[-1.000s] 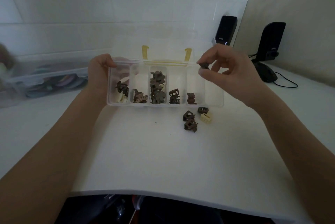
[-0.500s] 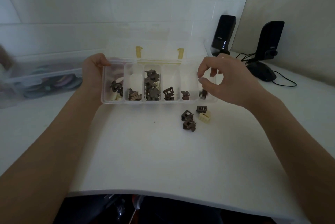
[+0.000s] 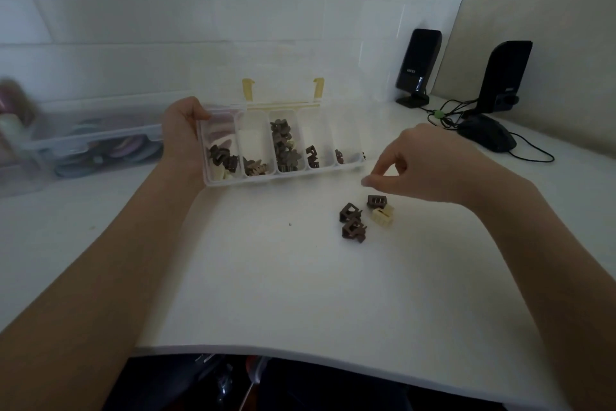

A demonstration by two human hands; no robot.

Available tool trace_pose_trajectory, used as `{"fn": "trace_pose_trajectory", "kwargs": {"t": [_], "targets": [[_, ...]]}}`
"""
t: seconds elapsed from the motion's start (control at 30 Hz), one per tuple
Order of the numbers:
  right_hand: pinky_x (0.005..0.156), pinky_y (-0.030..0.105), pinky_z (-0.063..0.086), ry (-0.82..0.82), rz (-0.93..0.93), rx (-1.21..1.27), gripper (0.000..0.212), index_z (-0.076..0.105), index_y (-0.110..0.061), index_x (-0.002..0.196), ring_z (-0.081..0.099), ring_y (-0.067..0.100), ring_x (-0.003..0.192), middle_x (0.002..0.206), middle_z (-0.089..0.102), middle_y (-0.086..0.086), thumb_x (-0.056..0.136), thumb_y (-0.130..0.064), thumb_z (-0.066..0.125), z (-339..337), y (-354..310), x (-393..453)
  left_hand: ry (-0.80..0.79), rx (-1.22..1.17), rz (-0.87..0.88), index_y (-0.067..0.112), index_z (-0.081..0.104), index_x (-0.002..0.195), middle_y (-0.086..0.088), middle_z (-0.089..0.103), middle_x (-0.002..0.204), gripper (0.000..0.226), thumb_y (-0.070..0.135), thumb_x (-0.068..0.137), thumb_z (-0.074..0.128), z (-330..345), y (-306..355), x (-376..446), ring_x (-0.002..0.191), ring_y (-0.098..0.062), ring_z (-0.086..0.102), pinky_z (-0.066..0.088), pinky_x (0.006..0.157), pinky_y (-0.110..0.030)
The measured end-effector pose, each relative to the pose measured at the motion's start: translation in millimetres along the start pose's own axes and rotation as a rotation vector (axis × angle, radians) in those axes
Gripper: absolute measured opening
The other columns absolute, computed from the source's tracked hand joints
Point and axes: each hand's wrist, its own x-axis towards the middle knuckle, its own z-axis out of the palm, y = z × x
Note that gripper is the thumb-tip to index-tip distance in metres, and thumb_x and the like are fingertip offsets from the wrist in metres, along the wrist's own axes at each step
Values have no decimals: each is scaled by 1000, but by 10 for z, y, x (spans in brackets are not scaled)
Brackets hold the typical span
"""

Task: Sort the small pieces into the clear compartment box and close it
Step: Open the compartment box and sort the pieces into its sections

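Observation:
The clear compartment box (image 3: 256, 179) sits tilted on the white table, its lid standing open behind with two yellow latches (image 3: 247, 88). Small brown and cream pieces lie in several compartments (image 3: 283, 147). My left hand (image 3: 181, 134) grips the box's left end. On the table in front of the box's right end lie three dark brown pieces (image 3: 353, 227) and one cream piece (image 3: 382, 218). My right hand (image 3: 423, 165) hovers just above them, thumb and forefinger pinched close together, and I see nothing between them.
A clear storage bin (image 3: 83, 147) with coloured rolls stands at the left. Two black speakers (image 3: 418, 65) and a black mouse (image 3: 486, 136) with cables sit at the back right. The table's front edge (image 3: 300, 352) runs across the bottom.
My right hand dropped the dark piece into the box's right end compartment, then came down and back toward the loose pieces on the table. The left hand kept hold of the box.

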Motion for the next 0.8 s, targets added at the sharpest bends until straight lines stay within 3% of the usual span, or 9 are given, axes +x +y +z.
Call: {"fn": "trace_pose_trajectory", "kwargs": {"t": [0.07, 0.13, 0.27, 0.37, 0.47, 0.53, 0.67, 0.8], "targets": [[49, 20, 38, -116, 45, 1, 29, 73, -33, 82, 51, -7, 38, 36, 54, -19, 79, -58, 59, 21, 44, 15, -13, -33, -6, 7, 50, 73, -9, 58, 78, 61, 16, 14, 65, -1, 0, 6, 68, -27, 55, 43, 68, -29], [51, 20, 44, -236, 67, 31, 25, 72, -34, 86, 53, 0, 35, 43, 62, -10, 81, -55, 59, 63, 75, 37, -10, -18, -3, 7, 50, 75, -8, 59, 75, 69, 20, 10, 68, -5, -2, 14, 67, -26, 57, 45, 68, -29], [46, 21, 44, -301, 21, 197, 12, 72, -27, 80, 50, 7, 32, 54, 66, -4, 84, -36, 65, 106, 51, 65, -12, 6, 9, 8, 53, 62, -4, 64, 60, 23, 17, 42, 48, 36, -25, -21, 59, -22, 58, 41, 64, -26], [51, 23, 47, -271, -39, 292, 8, 72, -25, 77, 54, 4, 40, 63, 68, -6, 82, -30, 69, 130, 21, 74, -12, 10, 4, 7, 51, 69, -4, 65, 62, 29, 18, 43, 47, 27, -24, -18, 61, -22, 58, 40, 65, -27], [48, 20, 48, -141, -104, 434, 6, 73, -23, 76, 56, 5, 49, 68, 70, -9, 81, -26, 70, 134, -22, 78, -29, 8, -17, 7, 53, 75, -6, 64, 72, 61, 23, 17, 67, 8, -7, -4, 67, -24, 58, 42, 68, -28], [46, 15, 45, -1, -122, 565, 6, 73, -18, 79, 59, 6, 53, 70, 72, -8, 82, -21, 69, 95, -65, 63, -45, -4, -21, 8, 52, 72, -6, 63, 75, 71, 23, 5, 70, -20, -8, 19, 69, -24, 58, 43, 70, -28], [48, 6, 40, 301, -103, 724, 5, 73, -11, 85, 62, 6, 56, 74, 73, -1, 83, -12, 68, 54, -89, 39, -101, -29, -29, 9, 46, 70, -6, 59, 69, 61, 19, 14, 68, 27, -21, -12, 60, -24, 58, 47, 62, -25], [55, 6, 42, 438, -80, 679, 9, 73, -16, 90, 63, 6, 67, 78, 71, -12, 85, -14, 66, 94, -86, 60, -129, 16, -60, 10, 46, 67, -3, 61, 61, 37, 15, 31, 54, 144, -75, -110, 54, -21, 58, 44, 59, -22]]}}
